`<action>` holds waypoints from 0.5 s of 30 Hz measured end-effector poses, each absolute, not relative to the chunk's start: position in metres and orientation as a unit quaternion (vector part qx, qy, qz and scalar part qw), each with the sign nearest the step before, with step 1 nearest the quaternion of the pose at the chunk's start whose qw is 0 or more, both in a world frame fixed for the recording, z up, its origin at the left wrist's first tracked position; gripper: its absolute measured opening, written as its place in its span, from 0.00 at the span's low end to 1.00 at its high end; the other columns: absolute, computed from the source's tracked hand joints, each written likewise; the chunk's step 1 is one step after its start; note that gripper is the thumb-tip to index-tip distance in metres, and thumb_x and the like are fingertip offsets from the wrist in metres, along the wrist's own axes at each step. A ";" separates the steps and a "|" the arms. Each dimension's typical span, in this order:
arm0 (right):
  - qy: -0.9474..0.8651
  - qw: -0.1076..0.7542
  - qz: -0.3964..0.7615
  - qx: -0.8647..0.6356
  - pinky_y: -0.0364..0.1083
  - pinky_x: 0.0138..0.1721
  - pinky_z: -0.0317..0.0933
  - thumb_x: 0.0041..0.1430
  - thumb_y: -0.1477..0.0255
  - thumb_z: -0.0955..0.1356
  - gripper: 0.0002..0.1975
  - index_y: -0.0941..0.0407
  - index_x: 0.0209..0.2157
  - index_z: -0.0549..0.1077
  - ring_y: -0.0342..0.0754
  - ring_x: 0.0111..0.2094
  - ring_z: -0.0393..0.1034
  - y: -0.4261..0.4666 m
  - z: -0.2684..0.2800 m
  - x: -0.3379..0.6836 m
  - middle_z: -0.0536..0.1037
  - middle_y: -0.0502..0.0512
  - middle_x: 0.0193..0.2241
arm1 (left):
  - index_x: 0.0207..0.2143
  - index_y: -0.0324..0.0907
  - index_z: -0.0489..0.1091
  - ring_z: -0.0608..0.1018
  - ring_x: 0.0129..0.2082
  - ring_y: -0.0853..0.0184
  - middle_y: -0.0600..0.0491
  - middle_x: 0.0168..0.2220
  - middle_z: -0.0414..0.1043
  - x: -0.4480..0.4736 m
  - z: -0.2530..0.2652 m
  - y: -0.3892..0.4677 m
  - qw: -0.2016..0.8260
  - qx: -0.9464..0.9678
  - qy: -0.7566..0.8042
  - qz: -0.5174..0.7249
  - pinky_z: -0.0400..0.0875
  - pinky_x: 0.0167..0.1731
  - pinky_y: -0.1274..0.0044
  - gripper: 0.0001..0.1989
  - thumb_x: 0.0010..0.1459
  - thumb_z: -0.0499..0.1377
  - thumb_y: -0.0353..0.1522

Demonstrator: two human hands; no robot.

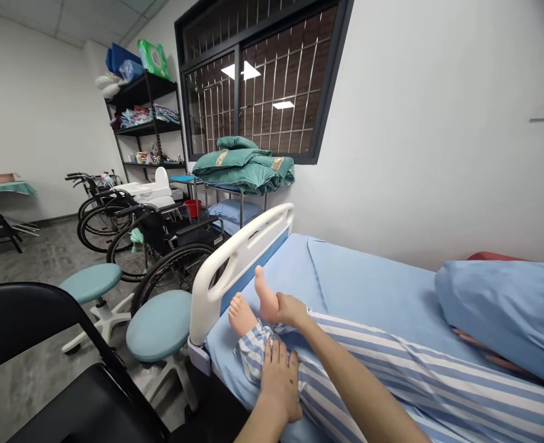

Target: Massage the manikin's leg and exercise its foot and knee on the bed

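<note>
A figure in blue-and-white striped trousers [373, 347] lies on the bed, its bare, smooth feet looking like a care manikin's. My right hand [292, 309] is closed round the ankle of the far foot [266, 298], whose toes point up. The near foot [242, 315] tilts outward beside it. On the near trouser leg [252, 352], just above the ankle, my left hand [279, 378] lies flat with its fingers stretched out. Under the legs is a light blue sheet [368, 271]. The figure's upper body is out of view.
A white footboard [242, 249] closes off the bed's end. Beyond it stand round stools [159, 323], a black folding chair [87, 394] and wheelchairs [180, 243]. A folded blue quilt [507, 301] lies at the right. Green bedding [248, 166] is piled below the window.
</note>
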State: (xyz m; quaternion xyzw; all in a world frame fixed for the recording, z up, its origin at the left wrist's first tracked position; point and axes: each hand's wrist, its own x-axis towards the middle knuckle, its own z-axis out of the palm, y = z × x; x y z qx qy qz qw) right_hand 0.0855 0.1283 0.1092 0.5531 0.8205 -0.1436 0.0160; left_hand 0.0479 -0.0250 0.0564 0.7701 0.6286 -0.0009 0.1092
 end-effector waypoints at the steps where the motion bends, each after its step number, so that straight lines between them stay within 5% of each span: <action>1: 0.830 0.009 -0.153 0.537 0.45 0.33 0.58 0.34 0.56 0.71 0.30 0.54 0.41 0.67 0.54 0.40 0.70 0.126 0.117 0.089 0.75 0.58 0.39 | 0.61 0.30 0.44 0.42 0.62 0.47 0.35 0.62 0.39 0.048 0.058 -0.026 0.111 0.769 0.630 0.001 0.32 0.57 0.54 0.42 0.47 0.51 0.43; 15: 0.856 -0.064 -0.052 0.511 0.54 0.45 0.51 0.52 0.63 0.63 0.17 0.54 0.43 0.67 0.60 0.46 0.64 0.102 0.054 0.100 0.72 0.65 0.42 | 0.60 0.29 0.46 0.42 0.62 0.48 0.35 0.62 0.40 0.049 0.060 -0.029 0.125 0.758 0.640 0.009 0.30 0.59 0.56 0.41 0.47 0.51 0.40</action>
